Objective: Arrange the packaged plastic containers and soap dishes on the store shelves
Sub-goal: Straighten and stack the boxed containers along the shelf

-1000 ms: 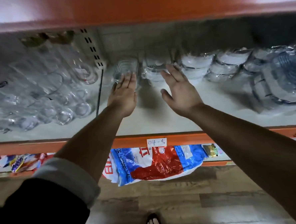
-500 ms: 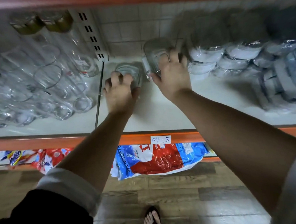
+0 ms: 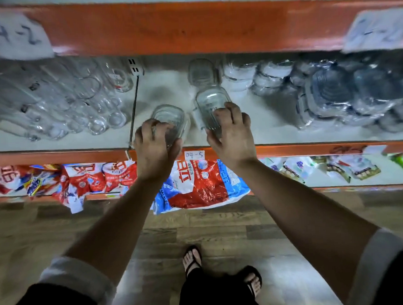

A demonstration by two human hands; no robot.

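My left hand (image 3: 154, 149) grips a clear packaged plastic container (image 3: 170, 117) near the front edge of the white middle shelf (image 3: 163, 88). My right hand (image 3: 231, 136) grips a second clear container (image 3: 210, 102) just to the right of it. A third clear container (image 3: 201, 72) stands at the back of the shelf. Wrapped white round dishes (image 3: 238, 75) are stacked to its right, and wrapped darker lidded containers (image 3: 338, 92) lie further right.
Rows of drinking glasses (image 3: 70, 99) fill the shelf's left section beyond a thin metal divider (image 3: 133, 109). Orange shelf beams (image 3: 188, 28) run above and below. Red and blue detergent bags (image 3: 197, 185) lie on the lowest shelf. My sandalled feet (image 3: 193, 259) stand on wooden flooring.
Both hands closed on a container at the back of the shelf and have drawn them toward the front edge. The view has tilted down, showing the upper beam and my feet.
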